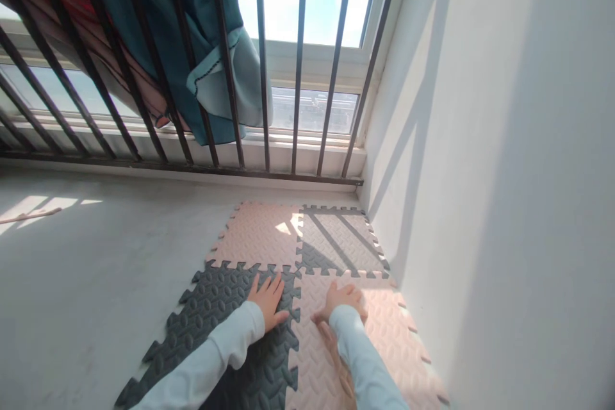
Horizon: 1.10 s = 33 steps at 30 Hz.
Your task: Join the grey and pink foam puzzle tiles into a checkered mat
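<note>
Foam puzzle mats lie on the grey floor (86, 269) in the corner by the white wall (504, 173). The left hand (267, 300) lies flat, fingers spread, on the dark grey mat (216, 314), at its toothed right edge. The right hand (342, 300) presses palm down, holding nothing, on the pink mat (384, 333) just beside that seam. 2 more pink mats (298, 237) join ahead, below the window bars (298, 77).
</note>
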Motion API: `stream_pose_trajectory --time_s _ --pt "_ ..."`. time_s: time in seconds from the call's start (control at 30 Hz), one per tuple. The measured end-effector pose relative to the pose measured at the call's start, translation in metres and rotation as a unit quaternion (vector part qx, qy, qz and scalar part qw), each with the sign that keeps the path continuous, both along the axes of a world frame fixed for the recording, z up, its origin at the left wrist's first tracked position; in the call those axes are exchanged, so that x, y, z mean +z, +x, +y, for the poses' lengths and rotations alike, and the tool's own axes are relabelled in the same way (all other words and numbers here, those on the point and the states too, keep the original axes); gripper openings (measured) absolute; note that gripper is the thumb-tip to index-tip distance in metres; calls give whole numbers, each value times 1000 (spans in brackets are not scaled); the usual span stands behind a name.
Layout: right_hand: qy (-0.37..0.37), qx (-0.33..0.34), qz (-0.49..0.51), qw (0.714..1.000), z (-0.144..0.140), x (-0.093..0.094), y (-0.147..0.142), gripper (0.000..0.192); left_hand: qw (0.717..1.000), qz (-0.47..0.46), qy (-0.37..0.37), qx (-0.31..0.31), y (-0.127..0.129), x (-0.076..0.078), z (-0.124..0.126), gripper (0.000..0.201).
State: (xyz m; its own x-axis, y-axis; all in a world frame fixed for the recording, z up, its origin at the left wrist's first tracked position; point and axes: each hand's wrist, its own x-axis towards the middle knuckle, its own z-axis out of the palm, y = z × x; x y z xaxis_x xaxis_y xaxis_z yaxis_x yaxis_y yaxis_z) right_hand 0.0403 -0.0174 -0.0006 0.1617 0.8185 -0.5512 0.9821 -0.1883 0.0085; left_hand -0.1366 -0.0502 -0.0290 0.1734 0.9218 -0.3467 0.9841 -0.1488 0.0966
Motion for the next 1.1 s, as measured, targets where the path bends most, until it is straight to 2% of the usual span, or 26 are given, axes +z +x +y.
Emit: stream_pose_trajectory --time_s 0.07,0.13,0.23,0.33,0.43,0.53,0.67,0.87,0.97,1.1 --pt "7 2 0 1000 0 -1 1 112 999 18 -28 40 -16 7 -17 72" --pt "11 5 -1 1000 -1 -1 2 110 991 34 -66 110 -30 13 -31 77" --pt "28 10 -7 1000 -3 0 3 104 977 43 -110 178 -43 17 -51 82" --pt "64 26 -7 998 -11 -3 4 95 977 57 -106 178 -39 13 -71 84" --pt "93 57 9 994 -25 -12 7 77 984 40 -100 144 -24 6 -81 84" --pt "127 57 38 990 -48 -20 10 61 994 -18 -77 78 -6 -2 -71 83" --pt "117 54 8 992 -93 -23 8 56 997 -53 -47 18 15 -9 -35 82" --pt "121 72 -20 990 -157 -37 2 60 999 -45 -2 12 29 -10 15 79" --pt "114 80 -26 990 -170 -43 1 63 999 -48 17 16 31 -11 22 77" --pt "97 89 -24 991 -173 -36 0 62 999 -41 21 24 32 -8 25 73"
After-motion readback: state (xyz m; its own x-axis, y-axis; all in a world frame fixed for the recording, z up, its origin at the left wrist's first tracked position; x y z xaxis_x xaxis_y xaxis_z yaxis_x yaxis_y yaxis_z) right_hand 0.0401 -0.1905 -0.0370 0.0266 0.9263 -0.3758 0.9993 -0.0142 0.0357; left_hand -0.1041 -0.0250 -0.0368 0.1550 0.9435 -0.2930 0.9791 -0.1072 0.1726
